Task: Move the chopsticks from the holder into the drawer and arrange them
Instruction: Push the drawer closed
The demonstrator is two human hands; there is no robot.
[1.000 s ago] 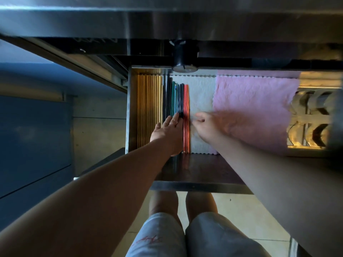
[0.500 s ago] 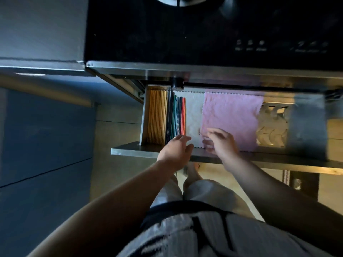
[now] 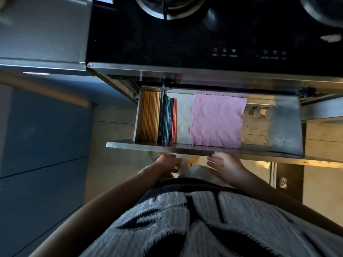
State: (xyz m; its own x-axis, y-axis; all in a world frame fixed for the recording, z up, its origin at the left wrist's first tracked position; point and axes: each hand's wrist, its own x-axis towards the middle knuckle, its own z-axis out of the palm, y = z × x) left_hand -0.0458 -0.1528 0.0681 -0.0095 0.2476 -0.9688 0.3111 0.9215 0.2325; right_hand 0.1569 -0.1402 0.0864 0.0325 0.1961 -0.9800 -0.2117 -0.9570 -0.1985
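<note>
The steel drawer stands pulled out under the stove. At its left end lie several wooden chopsticks in a neat row, and right beside them several coloured chopsticks, dark, green and red, all parallel. My left hand hangs just below the drawer's front edge with fingers loosely curled, holding nothing. My right hand is also outside the drawer, close under its front edge, fingers spread and relaxed. No chopstick holder is in view.
A white cloth and a pink cloth line the drawer floor, with pale patterned ware at the right. Above is a black gas hob with touch controls. A blue cabinet stands left.
Both hands have left the chopsticks and drawn back out of the drawer to below its front edge. My head has risen, so the hob is now in view.
</note>
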